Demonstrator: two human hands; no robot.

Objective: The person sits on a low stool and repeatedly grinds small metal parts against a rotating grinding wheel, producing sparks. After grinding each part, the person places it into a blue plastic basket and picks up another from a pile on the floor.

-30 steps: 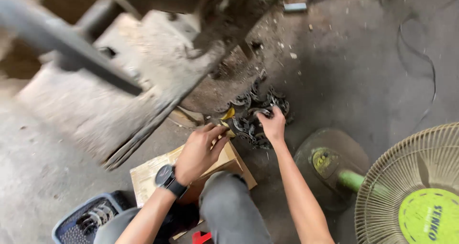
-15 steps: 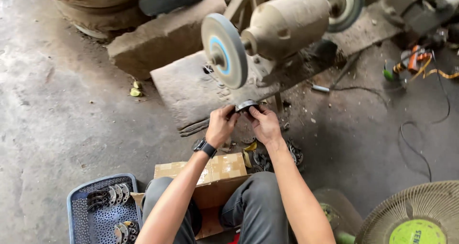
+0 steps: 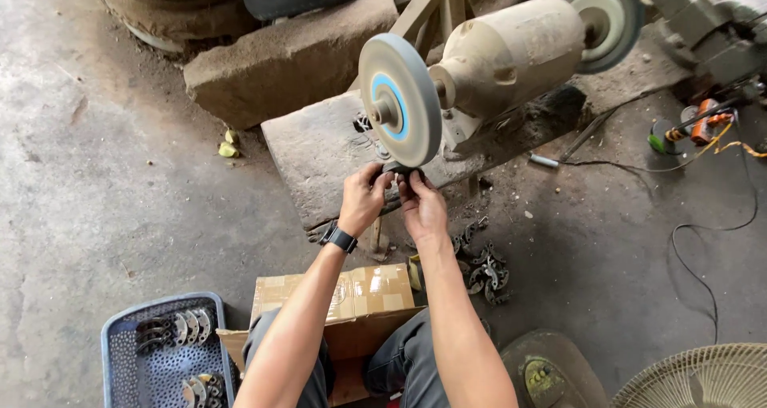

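Both hands, the left hand [image 3: 363, 200] and right hand [image 3: 422, 204], gripped a small dark metal part [image 3: 399, 169] against the underside of the grinding wheel [image 3: 399, 99] just above them, evidently mid-grinding, a step calling for steady pressure.

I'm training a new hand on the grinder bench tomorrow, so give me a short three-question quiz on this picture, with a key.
1. True or false: both hands hold the small dark metal part up against the lower edge of the grinding wheel.
2. Which wrist carries the black watch? A) left B) right C) neither
3. Fill in: the curved metal pieces lie in a blue ____ at the lower left.

Key
1. True: the left hand and the right hand pinch the part just under the wheel.
2. A, the left.
3. Basket; a second heap of dark parts lies on the floor to the person's right.
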